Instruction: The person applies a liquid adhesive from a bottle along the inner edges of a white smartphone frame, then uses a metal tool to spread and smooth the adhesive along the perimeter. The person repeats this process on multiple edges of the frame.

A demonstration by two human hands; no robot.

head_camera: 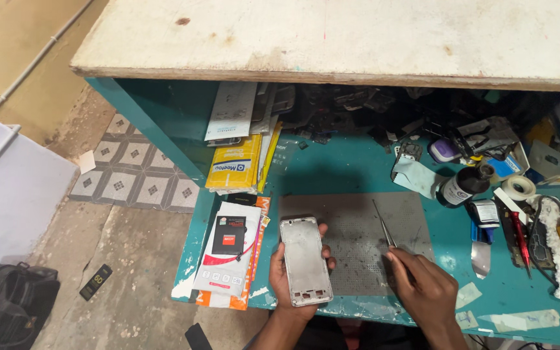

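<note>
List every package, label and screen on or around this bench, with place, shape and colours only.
Yellow packets: flat stack upright at the bench's left back, blue print.
White package: flat, red and black panel, left of the left hand.
Orange package: underneath it, edges showing.
Dark bottle: lying right of the grey mat, white label.
Small black device: on the floor, lit screen.
</note>
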